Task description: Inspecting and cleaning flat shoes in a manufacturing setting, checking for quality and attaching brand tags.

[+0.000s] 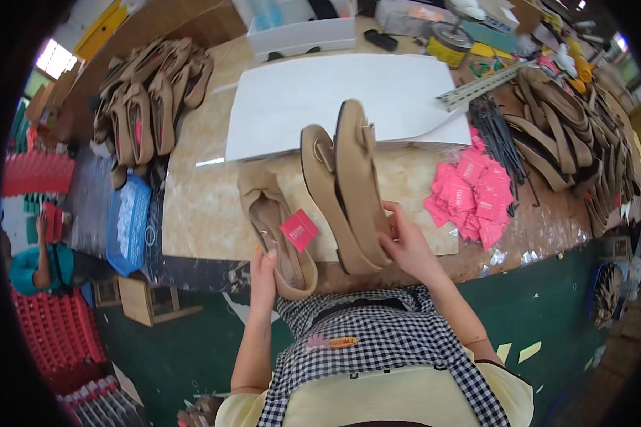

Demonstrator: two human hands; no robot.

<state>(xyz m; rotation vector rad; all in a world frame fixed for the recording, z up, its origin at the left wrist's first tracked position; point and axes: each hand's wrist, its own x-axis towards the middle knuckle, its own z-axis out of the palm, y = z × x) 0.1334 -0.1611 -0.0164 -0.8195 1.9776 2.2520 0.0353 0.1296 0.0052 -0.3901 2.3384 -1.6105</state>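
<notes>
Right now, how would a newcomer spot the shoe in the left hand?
Find the marbled tabletop, then the left hand at its near edge. It holds a tan shoe. Unlike the two shoes in the right hand, this one shows its insole and a pink tag.

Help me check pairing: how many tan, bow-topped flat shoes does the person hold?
3: one shoe in the left hand; a second shoe and third shoe in the right hand. None seems hidden.
</notes>
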